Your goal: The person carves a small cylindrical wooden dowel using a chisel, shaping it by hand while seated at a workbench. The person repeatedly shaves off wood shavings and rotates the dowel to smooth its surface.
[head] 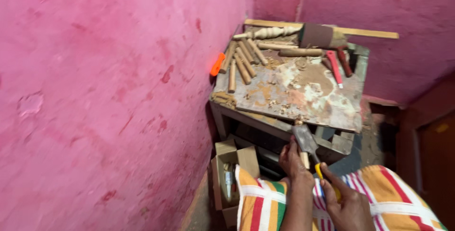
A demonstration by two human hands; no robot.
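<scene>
Chisel [307, 142] between both hands, right hand [348, 202] on handle, left hand [291, 161] beside blade

Yellow-handled chisel [310, 148] tilted against small wood piece [304, 159].

Our two hands meet low at the frame's bottom edge, close together.

Our left hand [290, 160] reaches up with the forearm running straight, fingers curled forward in a grasp and knuckles toward us. Our right hand [348, 202] sits lower and nearer, back facing up, fingers folded shut in a firm grip, wrist bent slightly inward.
</scene>
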